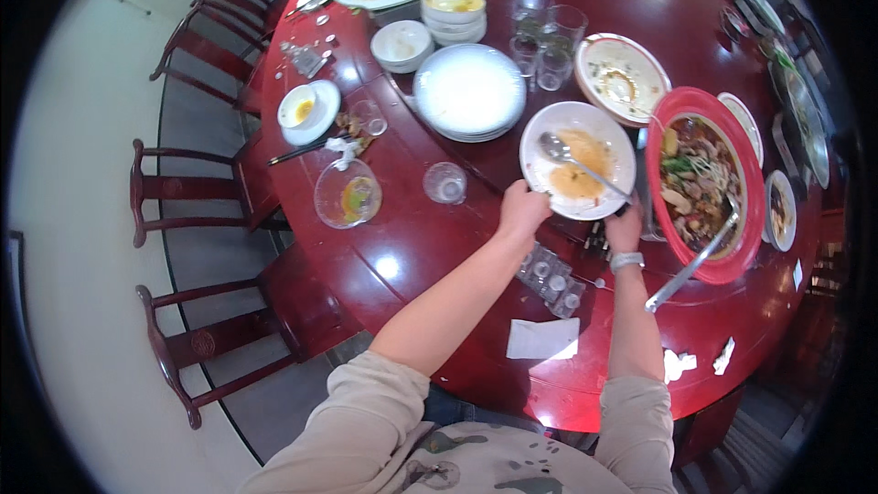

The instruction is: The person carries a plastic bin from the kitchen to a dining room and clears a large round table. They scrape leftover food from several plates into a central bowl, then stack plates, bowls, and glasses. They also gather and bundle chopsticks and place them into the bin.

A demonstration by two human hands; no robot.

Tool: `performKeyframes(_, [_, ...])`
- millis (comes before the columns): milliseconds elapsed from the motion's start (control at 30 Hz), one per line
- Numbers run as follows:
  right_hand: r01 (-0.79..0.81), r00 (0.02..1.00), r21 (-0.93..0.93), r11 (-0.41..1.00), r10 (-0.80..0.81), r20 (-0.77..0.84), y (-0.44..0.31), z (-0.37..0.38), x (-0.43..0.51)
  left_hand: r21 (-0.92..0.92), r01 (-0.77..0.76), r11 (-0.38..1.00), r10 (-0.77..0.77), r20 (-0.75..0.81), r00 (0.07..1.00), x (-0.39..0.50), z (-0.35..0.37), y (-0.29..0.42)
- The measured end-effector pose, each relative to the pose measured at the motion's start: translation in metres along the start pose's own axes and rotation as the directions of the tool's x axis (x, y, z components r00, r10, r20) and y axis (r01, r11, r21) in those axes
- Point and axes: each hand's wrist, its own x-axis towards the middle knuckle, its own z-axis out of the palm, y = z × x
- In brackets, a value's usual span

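Observation:
Both my hands hold a white bowl (535, 168) above the round red table, near its turntable. Orange-brown sauce lines the bowl, and a metal spoon (557, 147) lies in it with its handle over the near right rim. My left hand (523, 213) grips the near left rim. My right hand (624, 223) is at the near right side, its fingers partly hidden beneath the bowl. Just right stands a large red-rimmed bowl (662, 219) of meat and vegetables in broth, with a metal ladle (693, 276) leaning out. Beyond is a soiled white bowl (612, 75).
Stacked white plates (470, 89), stacked bowls (453, 31) and drinking glasses (566, 27) stand farther back. A clear plastic bowl (329, 202) and a glass (445, 183) sit to the left. A paper napkin (543, 338) lies near the front edge. Wooden chairs (226, 343) line the left side.

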Motion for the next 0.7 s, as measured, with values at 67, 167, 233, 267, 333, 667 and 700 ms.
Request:
performKeyframes(67, [0.01,0.999,0.002,1.0,-0.01,0.052,0.002,0.002,-0.002,0.009,-0.061,0.998,0.06,0.036,0.998,-0.004,-0.008,0.014])
performKeyframes(167, [-0.026,0.982,0.412,0.911,-0.054,0.183,-0.002,-0.006,-0.019,0.159,-0.215,0.963,0.189,0.167,0.968,-0.025,-0.053,0.042])
performKeyframes(233, [-0.054,0.989,0.071,0.996,0.044,0.138,-0.011,-0.018,-0.037,0.229,-0.213,0.95,0.203,0.068,0.977,-0.039,-0.112,0.062])
performKeyframes(267, [-0.089,0.989,-0.014,0.996,0.09,0.117,-0.018,-0.026,-0.051,0.169,-0.353,0.92,0.363,-0.033,0.931,-0.041,-0.15,0.069])
performKeyframes(333, [0.079,0.997,-0.177,0.981,-0.08,-0.003,-0.045,-0.04,-0.089,0.481,-0.527,0.7,0.693,-0.281,0.664,-0.043,-0.234,0.079])
performKeyframes(667, [-0.12,0.984,0.236,0.964,0.146,-0.098,-0.227,0.072,-0.24,0.3,-0.1,0.949,0.121,-0.053,0.991,-0.008,-0.412,0.032])
performKeyframes(700, [-0.189,0.978,0.278,0.942,0.207,-0.038,-0.24,0.079,-0.25,0.243,-0.143,0.959,0.146,0.002,0.989,-0.015,-0.403,0.026])
